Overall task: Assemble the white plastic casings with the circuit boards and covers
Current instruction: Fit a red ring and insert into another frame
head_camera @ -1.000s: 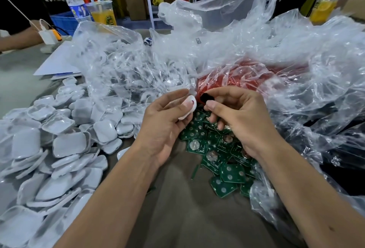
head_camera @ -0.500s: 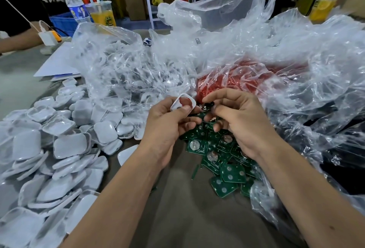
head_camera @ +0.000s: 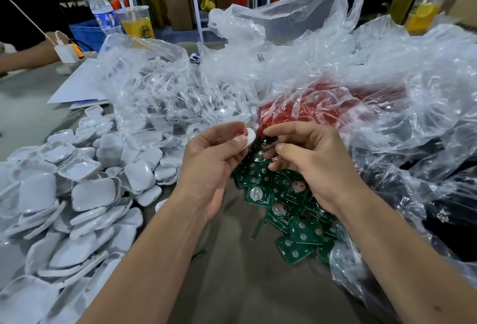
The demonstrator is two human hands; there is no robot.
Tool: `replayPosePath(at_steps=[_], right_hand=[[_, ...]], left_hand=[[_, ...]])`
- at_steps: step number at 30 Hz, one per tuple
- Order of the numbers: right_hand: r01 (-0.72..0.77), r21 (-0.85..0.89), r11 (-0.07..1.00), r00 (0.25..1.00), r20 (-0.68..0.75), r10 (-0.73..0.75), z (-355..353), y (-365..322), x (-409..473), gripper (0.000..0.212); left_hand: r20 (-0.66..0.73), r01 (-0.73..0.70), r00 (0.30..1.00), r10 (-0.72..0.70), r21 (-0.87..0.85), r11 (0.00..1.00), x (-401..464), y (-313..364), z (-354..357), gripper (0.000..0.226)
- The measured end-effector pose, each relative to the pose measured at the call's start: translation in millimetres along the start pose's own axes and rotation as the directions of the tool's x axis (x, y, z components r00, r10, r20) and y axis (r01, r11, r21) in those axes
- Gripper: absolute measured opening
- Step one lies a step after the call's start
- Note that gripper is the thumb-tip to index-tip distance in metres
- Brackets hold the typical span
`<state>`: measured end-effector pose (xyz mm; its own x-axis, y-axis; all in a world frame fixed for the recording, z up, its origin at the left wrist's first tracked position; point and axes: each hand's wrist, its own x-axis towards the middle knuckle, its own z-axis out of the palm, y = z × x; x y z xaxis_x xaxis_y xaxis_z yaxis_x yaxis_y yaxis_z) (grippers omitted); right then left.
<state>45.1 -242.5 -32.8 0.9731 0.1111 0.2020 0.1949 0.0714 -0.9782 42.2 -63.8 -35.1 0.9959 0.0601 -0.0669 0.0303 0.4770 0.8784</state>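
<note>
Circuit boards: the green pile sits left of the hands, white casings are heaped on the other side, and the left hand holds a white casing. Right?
Not quite. The head view shows the green circuit boards piled to the right, under the right hand; the white casings are heaped on the left. The left hand does hold a white casing.

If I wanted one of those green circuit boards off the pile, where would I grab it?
Probably pinch a green circuit board by two opposite edges, from above on the near side. It lies flat on top, thin and squarish, with that side free of the plastic bag.
</note>
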Motion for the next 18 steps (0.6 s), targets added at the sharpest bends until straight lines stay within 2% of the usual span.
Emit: replayPosePath(at_steps=[3,6,8,11,18], right_hand=[[-0.005,-0.029,1.0,1.0,-0.012,0.005,1.7,-0.4,-0.4,0.021],[-0.011,-0.067,0.998,0.998,-0.055,0.007,2.0,1.6,0.6,0.024],[-0.035,-0.069,0.997,0.998,-0.059,0.031,1.7,2.4,1.3,0.027],[-0.079,-0.048,0.996,0.996,-0.037,0.077,2.0,1.5,0.8,0.022],[-0.224,0.202,0.954,0.975,0.064,0.215,-1.0,-3.9,2.2,0.019]], left_hand=[[0.022,-0.044,0.999,0.043,0.034,0.998,0.5,0.6,-3.6,0.04],[0.109,-0.095,0.99,0.088,0.064,0.993,0.2,-0.3,-5.1,0.056],[0.196,-0.204,0.965,0.172,0.158,0.966,-0.7,-1.5,-5.8,0.049],[0.295,-0.361,0.917,0.268,0.328,0.873,-1.7,-1.5,-8.2,0.038],[0.319,-0.382,0.908,0.271,0.367,0.848,-1.3,1.3,-8.1,0.035]])
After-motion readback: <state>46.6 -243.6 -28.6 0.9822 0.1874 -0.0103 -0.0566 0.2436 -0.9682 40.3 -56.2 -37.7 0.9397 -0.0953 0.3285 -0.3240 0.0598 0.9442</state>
